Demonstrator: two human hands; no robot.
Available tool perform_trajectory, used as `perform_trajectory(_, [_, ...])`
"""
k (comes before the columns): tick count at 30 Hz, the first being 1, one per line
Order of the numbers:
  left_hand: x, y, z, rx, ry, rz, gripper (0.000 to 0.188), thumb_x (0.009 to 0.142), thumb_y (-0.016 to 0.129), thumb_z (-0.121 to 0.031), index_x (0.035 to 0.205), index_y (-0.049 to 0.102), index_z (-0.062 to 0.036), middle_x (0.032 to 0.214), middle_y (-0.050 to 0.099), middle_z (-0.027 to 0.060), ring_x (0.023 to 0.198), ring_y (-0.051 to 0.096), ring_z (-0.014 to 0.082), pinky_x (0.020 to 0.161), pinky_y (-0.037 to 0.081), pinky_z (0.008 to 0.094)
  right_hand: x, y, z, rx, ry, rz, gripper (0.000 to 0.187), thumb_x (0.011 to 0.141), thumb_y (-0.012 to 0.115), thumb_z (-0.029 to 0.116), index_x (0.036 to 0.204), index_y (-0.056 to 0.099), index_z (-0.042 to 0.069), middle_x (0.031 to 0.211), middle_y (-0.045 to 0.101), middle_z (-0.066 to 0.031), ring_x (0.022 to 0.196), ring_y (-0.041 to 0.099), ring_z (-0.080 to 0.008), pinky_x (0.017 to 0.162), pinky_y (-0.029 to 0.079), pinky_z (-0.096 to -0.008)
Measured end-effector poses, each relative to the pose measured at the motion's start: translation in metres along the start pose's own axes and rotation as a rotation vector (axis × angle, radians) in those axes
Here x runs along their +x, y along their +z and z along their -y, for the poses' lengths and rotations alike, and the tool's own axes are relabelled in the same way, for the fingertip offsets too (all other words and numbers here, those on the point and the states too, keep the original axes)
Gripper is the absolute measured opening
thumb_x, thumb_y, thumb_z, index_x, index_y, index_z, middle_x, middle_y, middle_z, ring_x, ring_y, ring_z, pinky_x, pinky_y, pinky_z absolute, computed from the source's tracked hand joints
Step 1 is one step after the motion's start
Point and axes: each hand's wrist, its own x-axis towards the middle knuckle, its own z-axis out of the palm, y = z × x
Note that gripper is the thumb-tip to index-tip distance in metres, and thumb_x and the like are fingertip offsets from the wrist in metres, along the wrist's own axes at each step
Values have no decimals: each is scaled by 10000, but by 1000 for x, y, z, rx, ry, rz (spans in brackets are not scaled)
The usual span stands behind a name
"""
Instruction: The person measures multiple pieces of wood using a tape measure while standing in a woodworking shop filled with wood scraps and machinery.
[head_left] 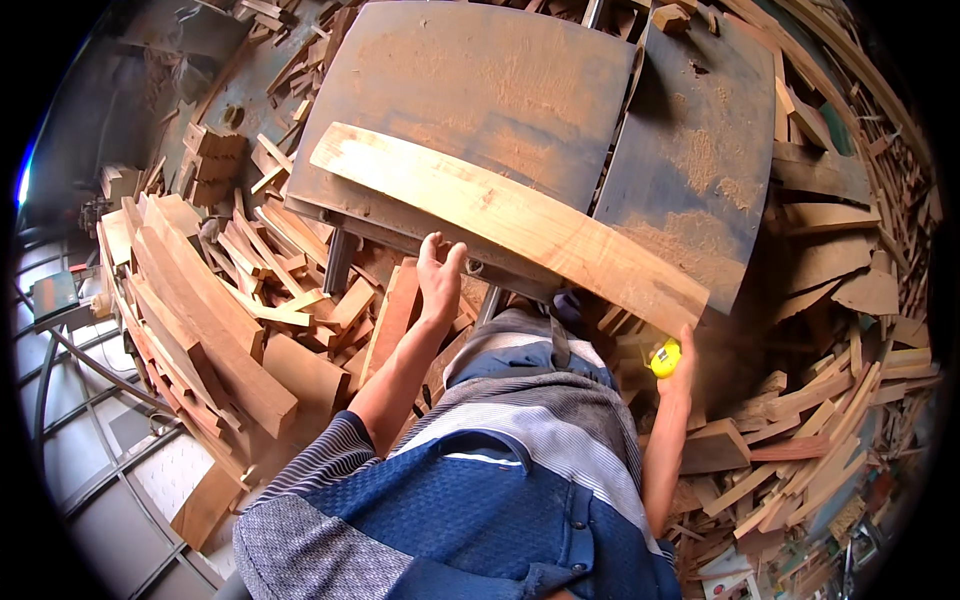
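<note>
A long pale wooden plank lies slantwise across a dusty metal table. My left hand reaches up to the plank's near edge, fingers spread and touching it around the middle. My right hand is under the plank's right end and grips a small yellow tape measure. My striped blue and grey shirt fills the lower middle of the view.
Heaps of wood offcuts crowd the floor on the left, and more scraps pile up on the right. A second dusty metal plate adjoins the table. A metal frame runs along the lower left.
</note>
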Motion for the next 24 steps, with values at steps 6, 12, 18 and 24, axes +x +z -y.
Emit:
perform_trajectory(6, [33,15,-14,-653,-462,15,925,1012,572,-586,1637,157,-45,1688,188,230,1559,212,389,1271,252,499,-40,12,20,20,-188,70,374,963,739,383,1080,662,37,874,702,-83,674,668,-185,567,548,-321])
perform_trajectory(12, [85,23,-23,-929,-508,-121,743,1037,428,-662,1545,440,-120,1549,515,136,1413,494,330,1201,371,549,-72,6,16,-55,-265,6,358,967,743,351,1062,620,29,839,695,-111,661,659,-199,588,532,-314])
perform_trajectory(18, [86,23,-30,-1019,-528,-65,825,1025,284,-740,1558,430,-127,1577,488,126,1420,487,354,1180,383,593,-103,-3,4,-136,-264,-107,374,954,765,339,1039,580,25,917,668,-91,789,626,-156,686,514,-300])
perform_trajectory(24, [70,29,-60,-1018,-555,15,881,975,315,-797,1584,370,-162,1613,414,153,1453,423,356,1165,383,607,-147,-16,38,-306,-457,8,443,871,789,208,1185,616,-52,1168,632,-105,1041,569,-191,910,474,-357])
